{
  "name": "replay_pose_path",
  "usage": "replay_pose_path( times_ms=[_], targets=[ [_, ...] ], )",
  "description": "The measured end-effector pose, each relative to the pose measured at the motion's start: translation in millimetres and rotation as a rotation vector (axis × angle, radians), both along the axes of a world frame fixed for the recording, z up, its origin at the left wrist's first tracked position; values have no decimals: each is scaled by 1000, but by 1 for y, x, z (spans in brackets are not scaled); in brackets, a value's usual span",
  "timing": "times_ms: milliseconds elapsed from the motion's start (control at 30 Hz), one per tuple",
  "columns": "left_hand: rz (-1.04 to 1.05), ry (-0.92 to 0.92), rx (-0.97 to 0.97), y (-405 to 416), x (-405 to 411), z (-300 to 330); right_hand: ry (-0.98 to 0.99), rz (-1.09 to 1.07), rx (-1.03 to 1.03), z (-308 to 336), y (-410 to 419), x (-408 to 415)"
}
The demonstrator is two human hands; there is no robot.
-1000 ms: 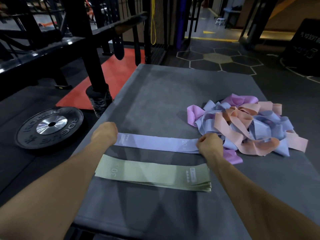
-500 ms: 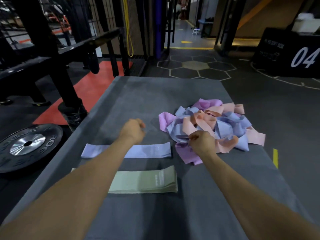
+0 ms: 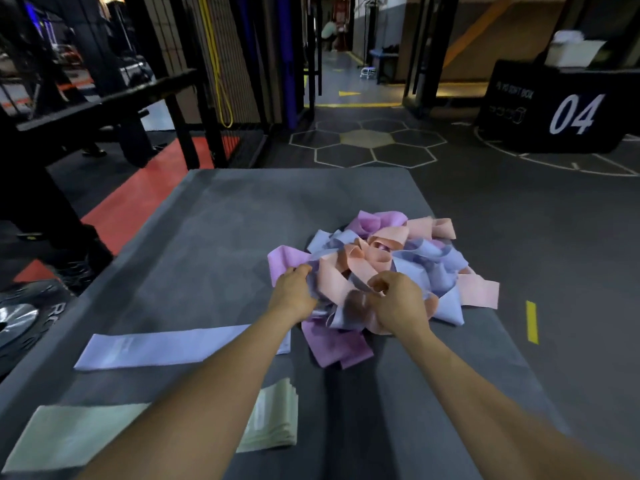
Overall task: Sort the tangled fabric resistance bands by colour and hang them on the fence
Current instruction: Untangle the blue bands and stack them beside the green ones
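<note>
Both of your hands are at the near edge of the tangled pile of bands (image 3: 391, 265), which sits on the right half of the grey table (image 3: 214, 237). Your left hand (image 3: 294, 292) has its fingers curled into the pile's left side, gripping fabric where a pink-purple band (image 3: 284, 261) and a blue one meet; exactly which band it holds is hard to tell. Your right hand (image 3: 398, 303) is curled too, its fingertips pinching at the peach and blue loops in the pile's front middle.

The pile mixes peach, light blue and pink-purple bands, looped through each other. One purple band (image 3: 332, 348) spills out of its near edge towards you.

To the left, apart from the pile, a single light blue band (image 3: 166, 348) lies flat and straight across the table. Nearer to you, a stack of pale green bands (image 3: 273, 417) lies flat, partly hidden by your left forearm.

A weight plate (image 3: 20, 323) lies on the floor left of the table. A black box marked 04 (image 3: 561, 112) stands at far right.
</note>
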State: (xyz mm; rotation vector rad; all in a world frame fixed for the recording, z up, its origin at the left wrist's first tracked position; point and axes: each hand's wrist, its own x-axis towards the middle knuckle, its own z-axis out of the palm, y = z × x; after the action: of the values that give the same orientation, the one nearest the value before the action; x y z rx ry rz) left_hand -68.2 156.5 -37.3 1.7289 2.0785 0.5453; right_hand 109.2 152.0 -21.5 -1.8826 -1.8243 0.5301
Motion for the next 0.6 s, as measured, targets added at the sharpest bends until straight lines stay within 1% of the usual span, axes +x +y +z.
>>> replay_pose_path(
  times_ms=[67,133,233,300,367,500,600],
  targets=[
    [9,-9,22,3,0,1,0,11,-16,-2,2,2],
    [42,-92,41,4,-1,8,-16,44,-26,0,4,5],
    [79,-246,85,11,0,29,90,30,-35,10,4,9],
    [117,-361,116,19,3,47,122,6,-47,20,1,9],
    [140,-493,152,25,7,68,172,-4,-19,31,-1,9],
    [125,-639,211,31,15,108,344,92,30,56,0,12],
    [108,-695,262,32,22,133,434,79,75,75,3,13]
  ],
)
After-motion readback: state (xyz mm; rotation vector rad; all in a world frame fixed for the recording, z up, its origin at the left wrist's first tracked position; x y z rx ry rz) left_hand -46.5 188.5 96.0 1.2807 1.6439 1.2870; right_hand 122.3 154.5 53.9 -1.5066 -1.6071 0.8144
